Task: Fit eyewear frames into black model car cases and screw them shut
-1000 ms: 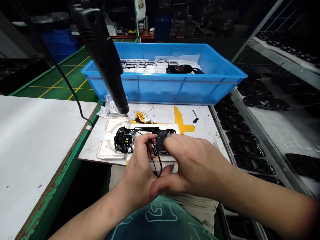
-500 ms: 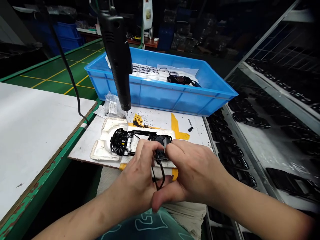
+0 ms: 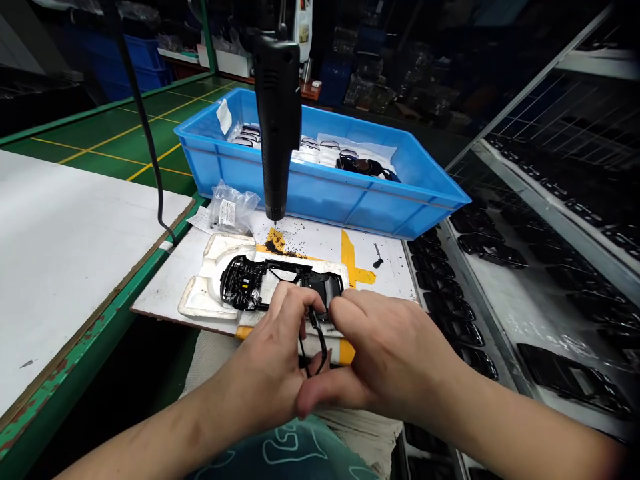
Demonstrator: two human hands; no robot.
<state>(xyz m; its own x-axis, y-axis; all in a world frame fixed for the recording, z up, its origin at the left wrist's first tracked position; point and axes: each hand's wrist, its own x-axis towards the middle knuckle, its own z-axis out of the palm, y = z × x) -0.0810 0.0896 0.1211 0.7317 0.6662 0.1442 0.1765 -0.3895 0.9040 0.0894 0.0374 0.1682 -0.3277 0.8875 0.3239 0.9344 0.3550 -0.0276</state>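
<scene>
My left hand (image 3: 270,350) and my right hand (image 3: 387,343) are closed around a thin black curved frame piece (image 3: 323,347), close in front of me. Much of that piece is hidden behind my fingers and thumbs. Just beyond them, a black toy car body (image 3: 243,285) lies in a white foam cradle (image 3: 200,303), its right end partly covered by my hands. A black electric screwdriver (image 3: 277,133) hangs bit-down above the board. Beneath its bit, tiny black screws (image 3: 277,247) are scattered over yellow tape.
Behind the board stands a blue bin (image 3: 340,190) holding glossy parts on white padding. A clear plastic bag (image 3: 233,210) with a label sits at its left front. To the right, racks (image 3: 530,300) carry several black car bodies. A cable (image 3: 150,147) hangs at left.
The hanging screwdriver has shifted to the right relative to the bin, and the view has moved slightly. My hands keep the black frame piece between them, with its lower end tilted a little differently.
</scene>
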